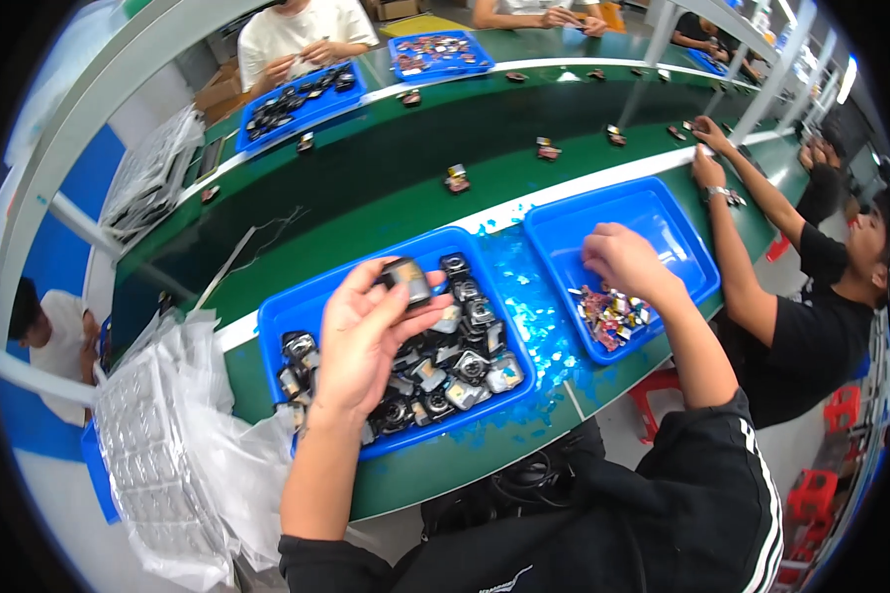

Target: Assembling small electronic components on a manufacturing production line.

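Note:
My left hand [351,341] is raised palm up over the near-left blue tray [526,361], its fingers closed around a small black housing with a pale, shiny face [408,283]. Beneath it, that tray holds many similar black and silver housings [470,368], some with round rings. My right hand [623,259] hangs over the second blue tray [663,222], fingers curled down and pressed together. Whatever those fingertips hold, if anything, is hidden. Close below the right hand lies a heap of small reddish, gold and white electronic parts [611,318].
Blue film scraps [524,296] litter the green bench between the trays. Clear plastic packing trays [148,445] are stacked at the left. Small parts [457,179] sit spaced along the green conveyor [366,163]. A co-worker [811,306] reaches onto the line at right; others sit across.

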A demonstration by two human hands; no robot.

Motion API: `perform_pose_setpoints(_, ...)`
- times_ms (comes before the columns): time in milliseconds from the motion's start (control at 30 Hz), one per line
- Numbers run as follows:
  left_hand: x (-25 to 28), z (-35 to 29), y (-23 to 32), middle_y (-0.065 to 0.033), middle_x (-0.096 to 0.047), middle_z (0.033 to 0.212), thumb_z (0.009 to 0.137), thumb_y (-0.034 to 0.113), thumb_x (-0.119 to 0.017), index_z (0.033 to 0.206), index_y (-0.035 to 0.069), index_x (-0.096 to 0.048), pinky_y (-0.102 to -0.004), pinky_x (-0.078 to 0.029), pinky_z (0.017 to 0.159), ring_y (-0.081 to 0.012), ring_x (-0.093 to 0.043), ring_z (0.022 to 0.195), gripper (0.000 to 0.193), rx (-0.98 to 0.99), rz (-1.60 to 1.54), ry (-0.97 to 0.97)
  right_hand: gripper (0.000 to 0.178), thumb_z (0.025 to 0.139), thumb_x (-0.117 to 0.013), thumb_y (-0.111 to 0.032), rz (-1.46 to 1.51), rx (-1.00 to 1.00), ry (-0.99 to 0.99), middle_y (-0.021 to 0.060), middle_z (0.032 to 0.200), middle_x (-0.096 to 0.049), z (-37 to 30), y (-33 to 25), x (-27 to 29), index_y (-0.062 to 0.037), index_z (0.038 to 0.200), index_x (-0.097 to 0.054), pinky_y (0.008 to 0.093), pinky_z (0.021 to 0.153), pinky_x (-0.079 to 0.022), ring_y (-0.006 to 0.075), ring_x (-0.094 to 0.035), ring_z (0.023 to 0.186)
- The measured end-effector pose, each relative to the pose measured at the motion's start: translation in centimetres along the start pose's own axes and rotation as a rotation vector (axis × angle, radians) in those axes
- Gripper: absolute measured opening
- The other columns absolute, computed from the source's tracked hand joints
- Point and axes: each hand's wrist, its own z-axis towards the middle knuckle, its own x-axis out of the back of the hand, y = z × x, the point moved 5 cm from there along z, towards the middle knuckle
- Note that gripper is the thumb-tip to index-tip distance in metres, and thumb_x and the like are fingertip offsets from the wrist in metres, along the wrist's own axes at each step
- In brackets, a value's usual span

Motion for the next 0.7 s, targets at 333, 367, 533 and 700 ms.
perform_pose_setpoints(333, -2.2, -1.2, -2.7, -0.0071, -0.060, 0.113, 0.090, 0.003, -0.061, 0.116, -0.001, -0.063, -0.0279, -0.046, 0.091, -0.0129, -0.057, 0.103, 0.026, -0.117, 0.440, -0.121, 0.008, 0.085, -0.064, 0.002, 0.963, -0.268, 0.430, 0.0017, 0.081, -0.058, -3.0, -4.7, 4.2, 0.0011, 0.090, -0.058, 0.0219, 0.066, -0.047, 0.0077, -0.055, 0.075)
perform_pose_setpoints(367, -2.7, -1.3, -3.2, -0.0070, -0.059, 0.115, 0.088, 0.003, -0.063, 0.116, -0.001, -0.064, -0.0281, -0.045, 0.093, -0.0137, -0.056, 0.105, 0.028, -0.102, 0.493, -0.174, 0.009, 0.085, -0.063, 0.003, 1.055, -0.231, 0.394, 0.0023, 0.084, -0.057, -3.0, -6.2, 4.2, 0.0012, 0.091, -0.057, 0.0216, 0.066, -0.047, 0.0076, -0.055, 0.078)
perform_pose_setpoints(533, -5.0, -2.5, -2.7, -0.0154, -0.064, 0.112, 0.077, 0.012, -0.077, 0.111, 0.007, -0.070, -0.0404, -0.036, 0.106, -0.0253, -0.054, 0.113, 0.035, -0.262, 0.780, -0.203, 0.011, 0.088, -0.061, 0.002, 1.425, -0.146, 0.211, 0.0040, 0.090, -0.056, -1.9, -12.3, 3.1, 0.0012, 0.096, -0.054, 0.0203, 0.069, -0.046, 0.0067, -0.054, 0.080)
perform_pose_setpoints(700, -4.5, -2.4, -2.0, -0.0210, -0.057, 0.120, 0.074, 0.028, -0.080, 0.104, 0.010, -0.069, -0.0470, -0.039, 0.103, -0.0398, -0.049, 0.119, 0.036, -0.274, 0.975, -0.126, 0.011, 0.091, -0.059, 0.000, 1.471, -0.040, 0.180, 0.0045, 0.093, -0.057, -1.1, -14.3, 1.8, 0.0017, 0.101, -0.054, 0.0198, 0.071, -0.046, 0.0068, -0.054, 0.083)
